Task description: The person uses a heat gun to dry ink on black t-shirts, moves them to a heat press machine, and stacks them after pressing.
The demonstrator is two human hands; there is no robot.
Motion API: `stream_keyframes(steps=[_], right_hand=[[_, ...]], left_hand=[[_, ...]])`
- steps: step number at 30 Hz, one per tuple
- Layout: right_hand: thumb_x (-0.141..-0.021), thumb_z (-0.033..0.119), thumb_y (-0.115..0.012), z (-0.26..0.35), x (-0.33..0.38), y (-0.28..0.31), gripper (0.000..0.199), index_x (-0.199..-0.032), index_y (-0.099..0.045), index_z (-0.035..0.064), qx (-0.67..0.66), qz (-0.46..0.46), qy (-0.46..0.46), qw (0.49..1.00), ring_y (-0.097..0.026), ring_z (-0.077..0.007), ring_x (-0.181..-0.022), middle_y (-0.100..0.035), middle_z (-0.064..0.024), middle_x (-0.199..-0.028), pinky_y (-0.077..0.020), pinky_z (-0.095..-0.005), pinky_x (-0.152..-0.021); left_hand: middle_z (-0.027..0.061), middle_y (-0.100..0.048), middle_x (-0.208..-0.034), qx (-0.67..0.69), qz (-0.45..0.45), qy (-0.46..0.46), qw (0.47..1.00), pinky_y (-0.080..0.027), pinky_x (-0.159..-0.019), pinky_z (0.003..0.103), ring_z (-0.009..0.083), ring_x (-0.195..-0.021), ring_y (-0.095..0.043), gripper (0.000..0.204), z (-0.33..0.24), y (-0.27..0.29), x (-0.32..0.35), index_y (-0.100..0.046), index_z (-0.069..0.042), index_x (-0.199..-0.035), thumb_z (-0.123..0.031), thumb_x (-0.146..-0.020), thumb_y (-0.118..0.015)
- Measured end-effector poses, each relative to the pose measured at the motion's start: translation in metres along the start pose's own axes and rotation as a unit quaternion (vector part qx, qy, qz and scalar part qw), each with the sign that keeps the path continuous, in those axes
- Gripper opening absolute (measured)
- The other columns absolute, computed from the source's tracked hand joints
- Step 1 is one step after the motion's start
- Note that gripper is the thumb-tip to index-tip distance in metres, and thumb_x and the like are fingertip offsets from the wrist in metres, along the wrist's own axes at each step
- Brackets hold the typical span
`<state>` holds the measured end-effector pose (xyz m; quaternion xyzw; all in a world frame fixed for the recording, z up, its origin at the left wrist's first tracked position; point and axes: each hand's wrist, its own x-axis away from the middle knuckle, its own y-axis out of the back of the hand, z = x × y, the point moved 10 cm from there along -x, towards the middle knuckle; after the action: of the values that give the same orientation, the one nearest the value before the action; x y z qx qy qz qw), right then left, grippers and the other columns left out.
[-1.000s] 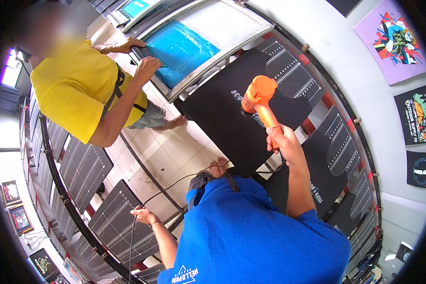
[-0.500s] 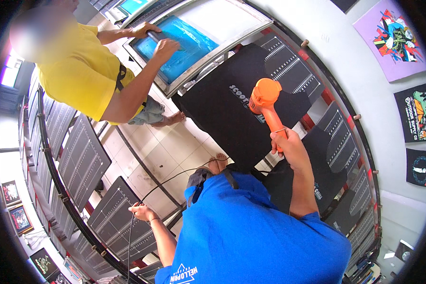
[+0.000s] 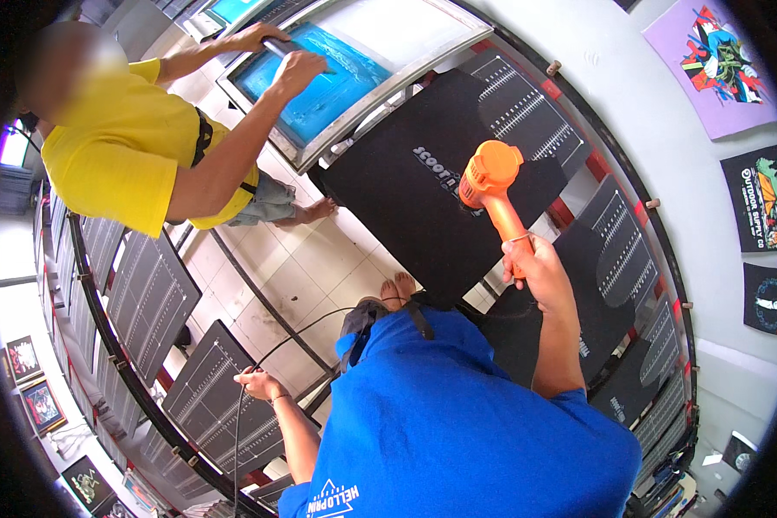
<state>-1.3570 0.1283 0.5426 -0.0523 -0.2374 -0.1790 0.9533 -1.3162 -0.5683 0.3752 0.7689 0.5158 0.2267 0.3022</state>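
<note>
An orange heat gun [image 3: 494, 173] is gripped by its handle in my right hand [image 3: 541, 272]. Its head hangs over a black shirt [image 3: 380, 177] spread flat on a printing board, partly covering the white lettering there. Whether the nozzle touches the cloth I cannot tell. Out to the left, my left hand [image 3: 262, 384] pinches a thin black cable [image 3: 289, 338]. This cable runs across in front of my body, and part of it hangs down below the hand.
A co-worker in yellow [image 3: 121, 147] stands at the far left, both hands on a squeegee [image 3: 287, 52] over a blue screen frame [image 3: 306, 155]. More dark shirts lie on boards [image 3: 626, 250] to my right. Bare boards [image 3: 220, 388] line a rail on the left. Tiled floor [image 3: 306, 259] lies between.
The heat gun has shifted slightly to the right over the shirt. The co-worker has moved a little leftward in view. My left hand keeps its hold on the cable.
</note>
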Motion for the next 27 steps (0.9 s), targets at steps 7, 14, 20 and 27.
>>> stream_keyframes(steps=[7, 14, 20, 27], right_hand=[[-0.087, 0.034, -0.064, 0.000, 0.007, 0.005, 0.034, -0.096, -0.054, 0.0030, 0.005, -0.001, -0.004, 1.000, -0.056, -0.0076, -0.057, -0.057, -0.0004, -0.070, -0.0388, -0.0196, -0.046], [-0.087, 0.032, -0.065, 0.001, 0.017, 0.009, 0.029, -0.095, -0.056, 0.0048, 0.015, -0.007, -0.015, 1.000, -0.057, -0.0067, -0.058, -0.057, 0.0006, -0.070, -0.0381, -0.0193, -0.046], [-0.088, 0.032, -0.064, -0.004, 0.023, 0.017, 0.031, -0.097, -0.056, 0.0031, 0.021, -0.011, -0.019, 1.000, -0.057, -0.0071, -0.058, -0.058, 0.0002, -0.071, -0.0391, -0.0197, -0.047], [-0.089, 0.032, -0.063, -0.002, 0.029, 0.019, 0.030, -0.095, -0.056, 0.0029, 0.015, -0.011, -0.021, 1.000, -0.057, -0.0082, -0.057, -0.058, -0.0004, -0.070, -0.0395, -0.0204, -0.047]], left_hand=[[0.0106, -0.064, -0.068, 0.005, 0.012, 0.023, 1.000, -0.048, -0.066, 0.040, 0.0271, -0.068, -0.061, 0.069, -0.005, -0.001, 0.005, -0.065, -0.001, -0.086, -0.051, -0.099, -0.020], [0.0110, -0.067, -0.071, 0.010, 0.013, 0.031, 0.999, -0.050, -0.071, 0.038, 0.0264, -0.073, -0.065, 0.070, -0.010, 0.001, 0.009, -0.067, -0.002, -0.082, -0.052, -0.099, -0.021], [0.0074, -0.057, -0.062, 0.032, 0.008, 0.013, 0.999, -0.045, -0.056, 0.034, 0.0210, -0.059, -0.056, 0.067, -0.006, 0.000, 0.006, -0.062, -0.002, -0.082, -0.054, -0.099, -0.024], [0.0085, -0.060, -0.066, 0.041, 0.016, 0.028, 0.999, -0.047, -0.059, 0.034, 0.0221, -0.063, -0.058, 0.068, -0.006, 0.000, 0.008, -0.063, -0.001, -0.083, -0.054, -0.099, -0.024]])
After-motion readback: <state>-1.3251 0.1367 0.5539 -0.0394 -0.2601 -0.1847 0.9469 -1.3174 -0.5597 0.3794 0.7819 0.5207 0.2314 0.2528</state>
